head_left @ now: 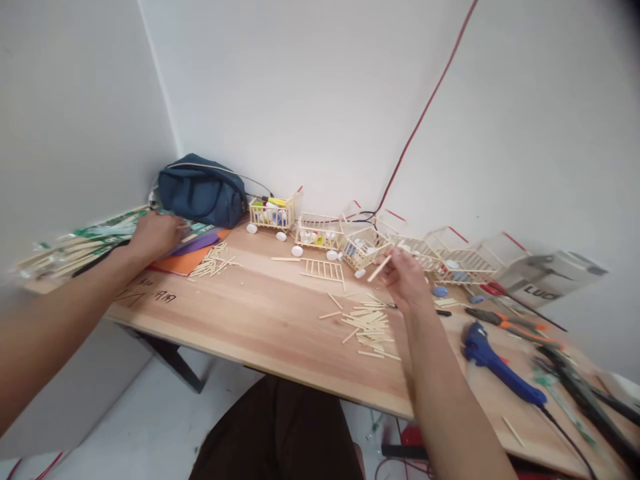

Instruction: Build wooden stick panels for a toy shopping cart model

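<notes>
L hand point(159, 233) is seen from its back, a bit blurred, fingertips hidden, so can't tell if its grip is wide, narrow or on smth; it's over the plastic packets point(107, 230), just in front of the blue bag point(203, 190). R hand point(403, 273) pinches a thin stick point(380, 268) btwn thumb & fingers, pale, straight, prob. wood; it's held up over the table point(240, 313), near the row of stick carts point(271, 215). R hand covers part of the carts behind it, so their exact no. & contents are hard to make out; visible ones have slatted sides, some w/ white round wheels, a few w/ red-tipped handles. Box point(560, 283) at far R is tilted, lettering only partly legible ("LUC"). Dark tools point(583, 387) at lower R are blurred & cut off by the edge. Flat ladder-like frame point(324, 270) lies L of R hand; short loose sticks point(369, 325) are heaped nearer the person. Glue gun point(503, 373) is smooth blue plastic, cord running out of view. Orange sheet point(183, 263) is flat, partly under other items.
</notes>
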A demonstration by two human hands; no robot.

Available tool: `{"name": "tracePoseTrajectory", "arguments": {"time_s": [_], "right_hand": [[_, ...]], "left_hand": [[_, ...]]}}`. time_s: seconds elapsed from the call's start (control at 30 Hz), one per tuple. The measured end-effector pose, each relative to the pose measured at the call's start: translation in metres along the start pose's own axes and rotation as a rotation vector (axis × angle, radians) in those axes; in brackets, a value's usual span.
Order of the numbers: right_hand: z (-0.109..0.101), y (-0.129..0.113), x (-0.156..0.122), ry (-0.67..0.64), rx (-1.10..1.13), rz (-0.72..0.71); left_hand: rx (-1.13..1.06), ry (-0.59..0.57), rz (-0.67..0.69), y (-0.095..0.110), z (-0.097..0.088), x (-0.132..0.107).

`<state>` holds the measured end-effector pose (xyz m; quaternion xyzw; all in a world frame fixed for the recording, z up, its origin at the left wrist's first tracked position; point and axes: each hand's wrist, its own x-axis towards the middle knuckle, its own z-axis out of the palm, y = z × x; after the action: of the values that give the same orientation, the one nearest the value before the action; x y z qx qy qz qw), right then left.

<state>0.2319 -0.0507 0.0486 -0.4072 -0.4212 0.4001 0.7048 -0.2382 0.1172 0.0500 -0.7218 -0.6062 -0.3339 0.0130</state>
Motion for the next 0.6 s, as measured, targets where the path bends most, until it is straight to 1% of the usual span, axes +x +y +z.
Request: {"name": "tracePoseTrajectory", "arguments": {"time_s": [0.07, 0.13, 0.2, 0.27, 0.33, 0.37, 0.4, 0.47, 0.53, 0.6], "right_hand": [[0.009, 0.006, -0.003, -0.057, -0.051, 0.054], [0.019, 0.012, -0.007, -0.139, -0.093, 0.098], [0.029, 0.018, -0.013, -0.249, -0.137, 0.136], [0.039, 0.024, -0.019, -0.387, -0.179, 0.166], [0.047, 0.029, -0.024, -0.496, -0.226, 0.148], [0.051, 0.03, -0.026, -0.522, -0.247, 0.13], [0.053, 0.032, -0.027, -0.527, -0.259, 0.113], [0.054, 0.034, -0.028, -0.486, -0.278, 0.097], [0.053, 0.036, -0.027, -0.406, -0.333, 0.071], [0.051, 0.037, -0.025, -0.328, -0.435, 0.011]], "left_hand": [[0.245, -0.12, 0.085, -0.002, 0.003, 0.002], [0.377, -0.131, 0.091, -0.005, 0.005, 0.005], [0.424, -0.103, 0.081, -0.007, 0.006, 0.009], [0.437, -0.066, 0.086, -0.004, 0.004, 0.012], [0.427, -0.011, 0.049, 0.004, -0.002, 0.014], [0.408, 0.016, 0.026, 0.01, -0.007, 0.014], [0.38, 0.047, 0.007, 0.017, -0.011, 0.014], [0.31, 0.116, 0.008, 0.032, -0.02, 0.015], [0.195, 0.199, 0.054, 0.043, -0.026, 0.018], [0.061, 0.289, 0.066, 0.05, -0.028, 0.024]]}}
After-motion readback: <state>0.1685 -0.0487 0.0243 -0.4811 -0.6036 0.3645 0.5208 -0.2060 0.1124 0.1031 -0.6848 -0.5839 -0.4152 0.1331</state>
